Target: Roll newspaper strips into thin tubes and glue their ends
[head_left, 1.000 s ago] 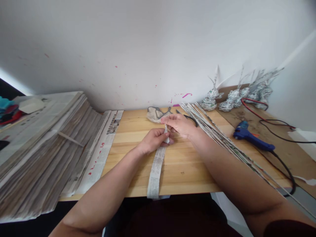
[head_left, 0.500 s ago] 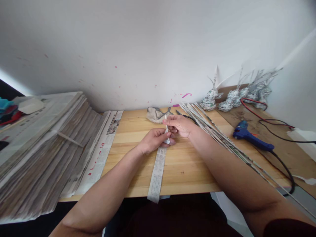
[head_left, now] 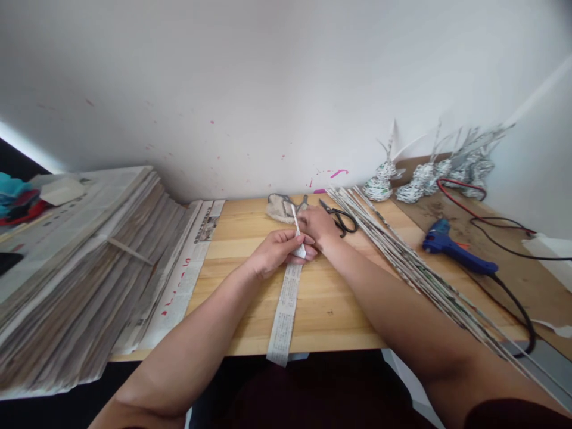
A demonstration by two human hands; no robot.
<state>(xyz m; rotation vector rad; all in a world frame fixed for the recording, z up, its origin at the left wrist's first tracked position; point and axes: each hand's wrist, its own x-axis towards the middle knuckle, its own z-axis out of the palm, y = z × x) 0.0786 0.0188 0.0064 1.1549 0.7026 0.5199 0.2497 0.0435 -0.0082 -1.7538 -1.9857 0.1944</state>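
Note:
My left hand point(head_left: 281, 247) pinches a newspaper strip point(head_left: 285, 316) whose upper end is rolled into a thin paper tube point(head_left: 295, 220). The flat part of the strip runs down over the wooden table's front edge. Just right of the tube is my right hand point(head_left: 319, 225), back upward, beside a crumpled beige-and-grey cloth point(head_left: 277, 207). Its fingertips are mostly hidden, so whether they touch the cloth or the tube is unclear. Black-handled scissors point(head_left: 344, 220) lie to the right of this hand.
Several rolled paper sticks point(head_left: 402, 262) lie along the table's right side. Beyond them a blue glue gun point(head_left: 460, 247) rests on brown board point(head_left: 504, 283), with woven paper figures point(head_left: 379, 182) behind. A tall newspaper stack point(head_left: 98, 268) stands at left, beside a flat newspaper pile point(head_left: 179, 292).
My right hand has left the top of the paper tube and moved back toward the cloth, its back turned up. The scissors show more fully. My left hand keeps its pinch.

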